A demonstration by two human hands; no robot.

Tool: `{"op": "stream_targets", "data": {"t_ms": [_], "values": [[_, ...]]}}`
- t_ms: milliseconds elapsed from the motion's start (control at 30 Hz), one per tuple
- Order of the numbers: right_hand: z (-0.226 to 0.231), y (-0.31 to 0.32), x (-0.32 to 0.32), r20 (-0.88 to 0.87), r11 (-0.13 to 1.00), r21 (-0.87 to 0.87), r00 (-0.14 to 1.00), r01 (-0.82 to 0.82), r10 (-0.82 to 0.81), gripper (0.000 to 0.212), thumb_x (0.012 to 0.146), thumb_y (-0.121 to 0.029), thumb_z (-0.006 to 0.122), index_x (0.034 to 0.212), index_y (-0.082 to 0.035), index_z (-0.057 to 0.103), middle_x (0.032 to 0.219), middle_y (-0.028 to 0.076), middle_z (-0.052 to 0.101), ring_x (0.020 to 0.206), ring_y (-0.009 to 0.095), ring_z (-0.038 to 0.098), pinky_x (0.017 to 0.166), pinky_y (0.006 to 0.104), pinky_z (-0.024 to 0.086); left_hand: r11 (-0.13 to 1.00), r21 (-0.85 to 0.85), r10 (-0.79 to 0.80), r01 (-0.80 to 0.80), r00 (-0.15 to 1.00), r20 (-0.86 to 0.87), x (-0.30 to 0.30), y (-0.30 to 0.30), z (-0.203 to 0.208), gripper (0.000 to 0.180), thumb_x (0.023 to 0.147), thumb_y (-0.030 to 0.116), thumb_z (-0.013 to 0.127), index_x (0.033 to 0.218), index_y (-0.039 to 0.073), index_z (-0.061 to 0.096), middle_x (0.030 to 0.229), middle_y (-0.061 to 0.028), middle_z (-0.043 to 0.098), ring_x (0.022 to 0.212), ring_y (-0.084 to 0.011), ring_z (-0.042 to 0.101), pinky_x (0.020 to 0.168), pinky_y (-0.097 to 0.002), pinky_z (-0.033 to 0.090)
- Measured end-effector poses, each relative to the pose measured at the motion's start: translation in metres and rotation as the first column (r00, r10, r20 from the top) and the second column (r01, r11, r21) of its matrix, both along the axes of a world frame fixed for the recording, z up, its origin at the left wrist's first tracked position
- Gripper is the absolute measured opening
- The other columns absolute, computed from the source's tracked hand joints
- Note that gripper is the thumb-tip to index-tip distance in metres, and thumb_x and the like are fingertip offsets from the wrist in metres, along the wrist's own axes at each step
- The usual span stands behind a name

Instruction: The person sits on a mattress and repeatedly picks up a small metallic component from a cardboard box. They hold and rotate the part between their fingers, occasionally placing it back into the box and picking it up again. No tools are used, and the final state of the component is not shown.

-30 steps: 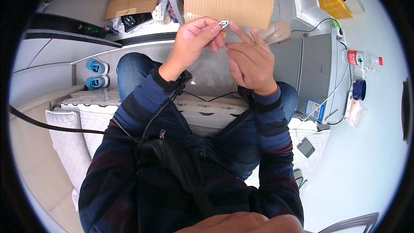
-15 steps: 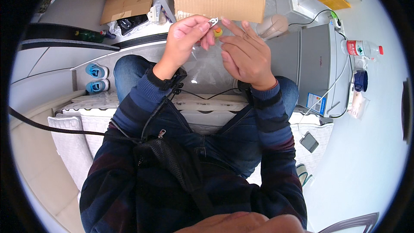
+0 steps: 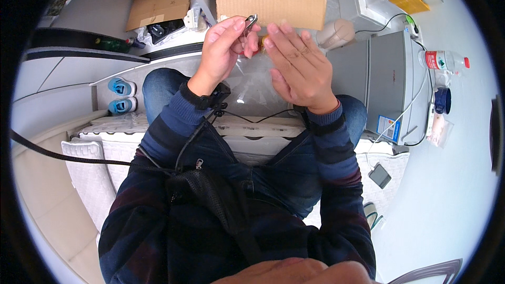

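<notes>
Between the thumb and fingers of my left hand (image 3: 223, 44) is a silver nail clipper (image 3: 251, 22), its metal head pointing up and away from me. A small yellow and red item (image 3: 260, 43) shows beside those fingers, partly hidden; I cannot tell whether it is joined to the clipper. My right hand (image 3: 300, 63) is held up just to the right, back toward me, fingers stretched out and holding nothing. Its fingertips are close to the clipper but apart from it.
Beyond my hands stands an open cardboard box (image 3: 271, 1). A grey fridge (image 3: 386, 81) is at the right, with a water bottle (image 3: 444, 60) past it. Blue shoes (image 3: 122, 95) sit at the left. A phone (image 3: 379, 175) on a cable lies near my right elbow.
My right hand's bent fingers have straightened and come together. In my left hand the nail clipper has tilted and shifted slightly left and up.
</notes>
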State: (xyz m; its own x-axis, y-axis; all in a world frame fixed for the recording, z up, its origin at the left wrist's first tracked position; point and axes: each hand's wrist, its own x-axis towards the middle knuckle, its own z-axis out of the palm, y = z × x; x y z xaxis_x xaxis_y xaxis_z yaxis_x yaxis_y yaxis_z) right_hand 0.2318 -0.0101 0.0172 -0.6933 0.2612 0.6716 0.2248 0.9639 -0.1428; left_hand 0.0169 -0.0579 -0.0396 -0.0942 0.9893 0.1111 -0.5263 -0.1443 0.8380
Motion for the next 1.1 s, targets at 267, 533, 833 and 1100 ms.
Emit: {"op": "stream_targets", "data": {"t_ms": [267, 533, 833, 1100], "values": [[-0.0007, 0.0002, -0.0026, 0.011, 0.998, 0.013, 0.998, 0.060, -0.060, 0.041, 0.093, -0.009, 0.062, 0.132, 0.002, 0.070, 0.141, 0.018, 0.067, 0.138, 0.033, 0.060, 0.122, 0.0440, 0.038, 1.000, -0.020, -0.003, 0.003, 1.000, 0.019, -0.0007, -0.0006, 0.0018, 0.042, 0.111, 0.035, 0.052, 0.112, -0.003, 0.071, 0.082, -0.0104, 0.070, 0.068, -0.0130, 0.061, 0.065, -0.0255, 0.048], [-0.0016, -0.0007, -0.0046, 0.013, 0.997, 0.017, 0.997, 0.074, -0.074, 0.041, 0.095, -0.010, 0.063, 0.133, 0.002, 0.070, 0.143, 0.017, 0.067, 0.140, 0.032, 0.059, 0.121, 0.0439, 0.038, 0.997, 0.011, -0.074, 0.073, 0.996, 0.056, -0.0017, -0.0013, 0.0023, 0.044, 0.112, 0.035, 0.052, 0.114, -0.004, 0.070, 0.082, -0.0110, 0.070, 0.069, -0.0139, 0.061, 0.066, -0.0261, 0.049], [-0.0049, -0.0020, -0.0080, 0.014, 1.000, -0.006, 0.999, 0.029, -0.028, 0.043, 0.092, -0.008, 0.066, 0.133, 0.002, 0.070, 0.143, 0.016, 0.067, 0.139, 0.031, 0.059, 0.121, 0.0438, 0.039, 0.994, 0.028, -0.112, 0.109, 0.980, 0.165, -0.0011, -0.0007, -0.0004, 0.043, 0.113, 0.033, 0.048, 0.114, -0.005, 0.069, 0.084, -0.0120, 0.070, 0.070, -0.0158, 0.062, 0.068, -0.0277, 0.050], [-0.0025, -0.0053, -0.0096, 0.036, 1.000, -0.017, 0.999, 0.000, 0.000, 0.043, 0.091, -0.009, 0.068, 0.132, 0.002, 0.070, 0.143, 0.015, 0.067, 0.141, 0.030, 0.058, 0.121, 0.0439, 0.039, 0.993, 0.027, -0.122, 0.119, 0.962, 0.245, -0.0017, -0.0005, -0.0016, 0.042, 0.114, 0.032, 0.045, 0.115, -0.005, 0.065, 0.085, -0.0123, 0.068, 0.072, -0.0181, 0.062, 0.068, -0.0293, 0.050]]}}
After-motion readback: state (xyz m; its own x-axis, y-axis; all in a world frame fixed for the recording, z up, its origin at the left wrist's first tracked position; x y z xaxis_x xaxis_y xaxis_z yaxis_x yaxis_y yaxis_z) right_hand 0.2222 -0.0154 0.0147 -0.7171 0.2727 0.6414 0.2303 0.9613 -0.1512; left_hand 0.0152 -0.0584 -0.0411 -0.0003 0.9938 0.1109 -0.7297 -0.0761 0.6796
